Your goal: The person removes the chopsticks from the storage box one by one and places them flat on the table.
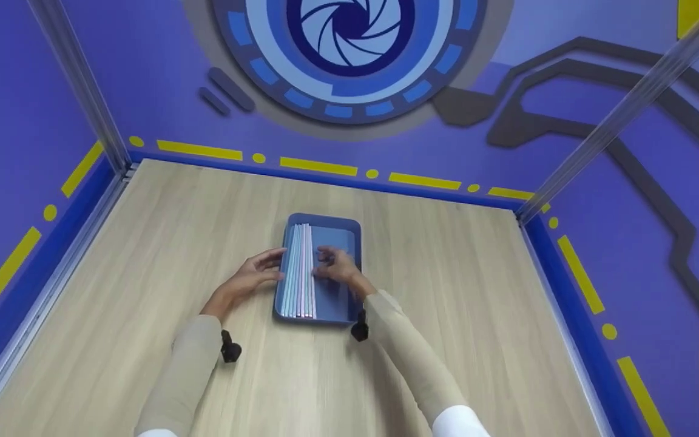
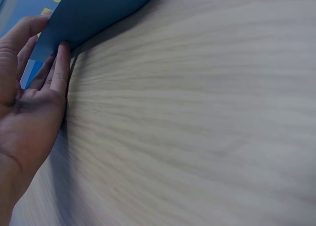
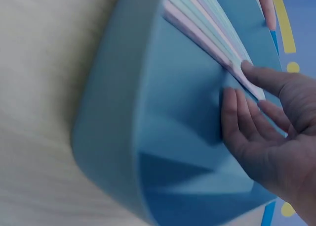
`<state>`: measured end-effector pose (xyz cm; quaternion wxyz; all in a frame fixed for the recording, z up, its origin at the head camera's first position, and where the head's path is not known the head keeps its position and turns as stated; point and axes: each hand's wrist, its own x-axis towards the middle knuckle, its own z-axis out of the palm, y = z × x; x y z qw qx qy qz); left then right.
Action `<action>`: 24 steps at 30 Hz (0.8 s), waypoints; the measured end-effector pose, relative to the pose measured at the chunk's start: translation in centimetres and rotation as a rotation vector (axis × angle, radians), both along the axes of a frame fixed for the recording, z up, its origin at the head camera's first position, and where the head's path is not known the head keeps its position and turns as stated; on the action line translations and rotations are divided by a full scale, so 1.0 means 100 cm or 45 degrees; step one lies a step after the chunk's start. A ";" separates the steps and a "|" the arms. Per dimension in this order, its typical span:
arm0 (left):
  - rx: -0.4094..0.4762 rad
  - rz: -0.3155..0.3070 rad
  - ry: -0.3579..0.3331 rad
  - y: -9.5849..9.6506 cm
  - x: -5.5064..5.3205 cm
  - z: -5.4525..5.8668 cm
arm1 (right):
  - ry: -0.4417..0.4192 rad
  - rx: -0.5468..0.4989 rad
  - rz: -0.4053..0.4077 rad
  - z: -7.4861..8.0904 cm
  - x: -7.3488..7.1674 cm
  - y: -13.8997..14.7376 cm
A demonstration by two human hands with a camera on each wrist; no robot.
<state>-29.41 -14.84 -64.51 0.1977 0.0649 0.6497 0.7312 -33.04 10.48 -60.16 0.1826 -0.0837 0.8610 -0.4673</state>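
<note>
A blue tray [image 1: 334, 312] lies on the table, its long side running away from me. Long, thin straw-like sticks [image 1: 301, 273] in pale blue, white and pink lie side by side along its left half. My left hand [image 1: 251, 280] is at the tray's left wall, fingertips touching the outside of the wall [image 2: 94, 18] near the rim. Inside the tray is my right hand [image 1: 340, 267], to the right of the sticks. Its thumb touches the edge of the row [image 3: 222, 53], and its loosely bent fingers [image 3: 242, 119] point toward the sticks, near the tray floor.
The tray stands on a light wood-grain table [image 1: 446, 273]. Blue walls with yellow markings [image 1: 319, 165] close in the back and both sides. Metal posts [image 1: 82, 79] rise at the back corners. A small black device [image 1: 230, 349] hangs at each wrist.
</note>
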 end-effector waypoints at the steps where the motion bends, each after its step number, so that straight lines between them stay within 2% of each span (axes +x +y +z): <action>1: -0.005 -0.002 0.004 0.000 -0.001 0.000 | 0.009 0.024 -0.013 -0.001 0.001 -0.002; 8: -0.013 -0.019 0.012 0.000 -0.002 0.000 | 0.055 0.170 -0.039 -0.002 0.002 -0.008; 12: -0.038 -0.019 0.049 -0.001 -0.001 -0.001 | 0.066 0.170 -0.028 0.001 0.003 -0.010; 18: -0.059 -0.024 0.083 -0.002 -0.001 -0.001 | 0.025 0.185 -0.055 0.004 0.007 -0.012; 24: -0.013 -0.044 0.109 -0.002 -0.001 -0.002 | 0.050 0.298 -0.088 0.003 0.008 -0.010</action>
